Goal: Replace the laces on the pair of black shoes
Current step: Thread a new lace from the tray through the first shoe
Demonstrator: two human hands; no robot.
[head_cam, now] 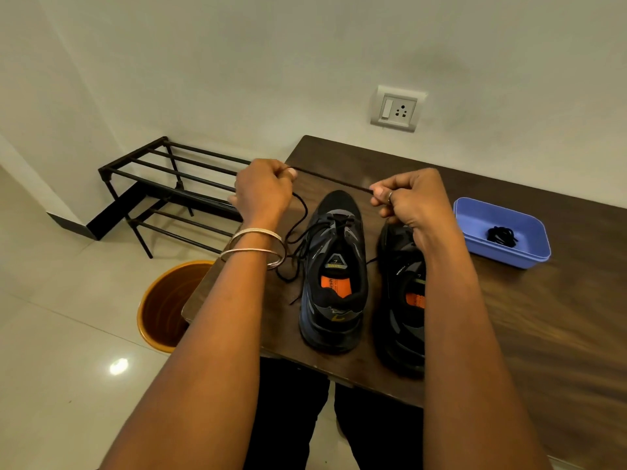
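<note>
Overhead, the left hand (pixel 261 191) and right hand (pixel 407 198) each pinch a black lace (pixel 330 180), stretching it taut above two black shoes (pixel 334 266).

The worktop (pixel 509 317) looks like dark wood grain with a dull sheen. Both shoes (pixel 334 266) are matt black mesh cloth. At three o'clock sits a smooth blue plastic tray (pixel 475 215); at nine o'clock, a black metal rack (pixel 163 171) on glossy floor tiles (pixel 68 368).
</note>
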